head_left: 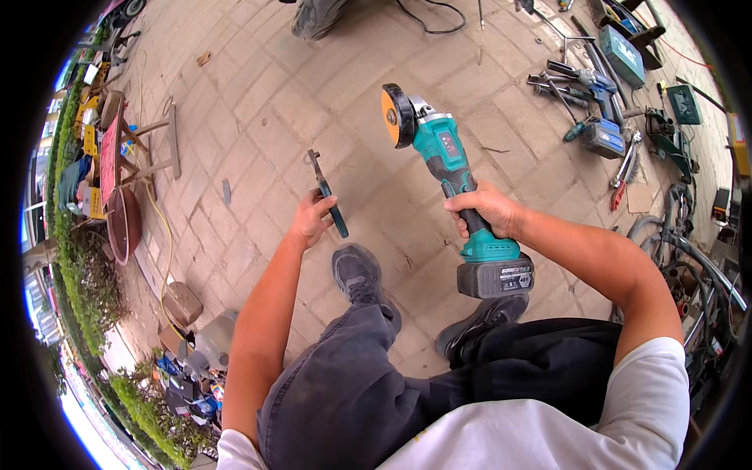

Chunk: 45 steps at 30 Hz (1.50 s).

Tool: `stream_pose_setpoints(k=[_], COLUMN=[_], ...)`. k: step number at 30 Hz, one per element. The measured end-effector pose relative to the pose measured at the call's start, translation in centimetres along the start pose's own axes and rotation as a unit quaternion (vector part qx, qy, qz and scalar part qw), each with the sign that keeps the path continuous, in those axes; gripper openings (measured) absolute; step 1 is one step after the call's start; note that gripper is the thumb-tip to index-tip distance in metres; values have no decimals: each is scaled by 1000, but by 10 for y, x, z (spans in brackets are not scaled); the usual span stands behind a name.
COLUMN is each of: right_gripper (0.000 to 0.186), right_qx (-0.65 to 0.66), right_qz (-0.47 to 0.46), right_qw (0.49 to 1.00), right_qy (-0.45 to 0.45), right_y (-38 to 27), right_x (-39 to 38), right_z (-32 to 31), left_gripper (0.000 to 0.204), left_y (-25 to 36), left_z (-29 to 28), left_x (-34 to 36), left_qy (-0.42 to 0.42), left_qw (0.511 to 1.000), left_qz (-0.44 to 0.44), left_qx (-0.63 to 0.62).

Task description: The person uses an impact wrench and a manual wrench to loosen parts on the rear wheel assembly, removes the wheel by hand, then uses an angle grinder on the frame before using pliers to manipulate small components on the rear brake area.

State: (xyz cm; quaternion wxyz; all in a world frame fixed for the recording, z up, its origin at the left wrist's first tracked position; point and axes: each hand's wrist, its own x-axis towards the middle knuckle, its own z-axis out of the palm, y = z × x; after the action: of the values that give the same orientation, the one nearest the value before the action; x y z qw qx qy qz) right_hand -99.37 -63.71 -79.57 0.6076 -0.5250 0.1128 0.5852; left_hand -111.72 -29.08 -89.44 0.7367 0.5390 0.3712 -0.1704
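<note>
My right hand (pixel 487 210) is wrapped round the dark grip of a teal cordless angle grinder (pixel 445 145), held above the paving. The grinder's orange-faced disc (pixel 398 116) points up and to the left, and a black battery (pixel 497 276) sits at its lower end. Farther left, the fingers of my left hand (pixel 312 221) are closed on a slim hand tool with a dark green handle (pixel 335 211) and a narrow metal head, which looks like pliers. The two tools are well apart. My shoes (pixel 357 270) stand below them.
On the right lie a cordless power tool (pixel 603 137), a teal case (pixel 623 55), a cardboard square (pixel 640 197) and metal tubing. A red-topped wooden stool (pixel 110 157), brown basin (pixel 123 223) and yellow hose (pixel 160 215) are on the left. Another person's leg (pixel 317 19) shows at the top.
</note>
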Motion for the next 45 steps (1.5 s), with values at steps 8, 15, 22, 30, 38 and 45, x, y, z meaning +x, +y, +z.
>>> stream_pose_setpoints(k=[8,15,22,30,38,45], right_gripper=[23,23,29,46,53,81], right_qx=[-34,-37,-90,-423,-407,-492], right_qz=[36,31,-54,-161,-141,-360], right_qw=[996,996,994,809,812,760], right_qy=[-69,-69,37,375,394,227], right_y=[4,8,6,16,3,-1], right_x=[33,35,22,65,78,80], right_z=[29,28,-4,-73,-71,20], left_gripper=[66,62,53,21,18,20], left_y=[-42,-55,-30,-57,17,7], left_z=[-24,-6,8,7,30,76], left_x=[-41,-17,-2,-5,15,-4], left_qy=[1,137,140,145,195,144], left_qw=[997,885,869,973,976,987], left_qz=[-17,-67,-110,14,60,58], left_qx=[74,439,462,177,77,41])
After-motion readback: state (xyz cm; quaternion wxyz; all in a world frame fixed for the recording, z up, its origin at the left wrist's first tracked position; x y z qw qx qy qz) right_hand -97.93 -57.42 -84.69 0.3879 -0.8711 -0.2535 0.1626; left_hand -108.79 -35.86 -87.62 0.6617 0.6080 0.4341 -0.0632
